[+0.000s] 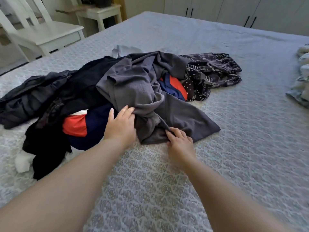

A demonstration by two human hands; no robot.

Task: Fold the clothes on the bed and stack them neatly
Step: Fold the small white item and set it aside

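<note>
Here, grey shirt [143, 91] lay atop clothes pile [80, 104] mid-bed [250, 114], toward left edge. Hem pinched by right hand [179, 141]; fabric gripped by left hand [121, 124]. Best lifted clear, shaken flat before folding.

The pile of clothes [117, 91] lay on the bed [234, 114], just beyond the fingers [172, 131]; a chair [45, 34] stood far behind, left of them.

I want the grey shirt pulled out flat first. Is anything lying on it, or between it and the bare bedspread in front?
Nothing visible lies on the grey shirt; it tops the pile. The left hand and right hand already touch its near edge. The bedspread in front shows only the arms.
</note>
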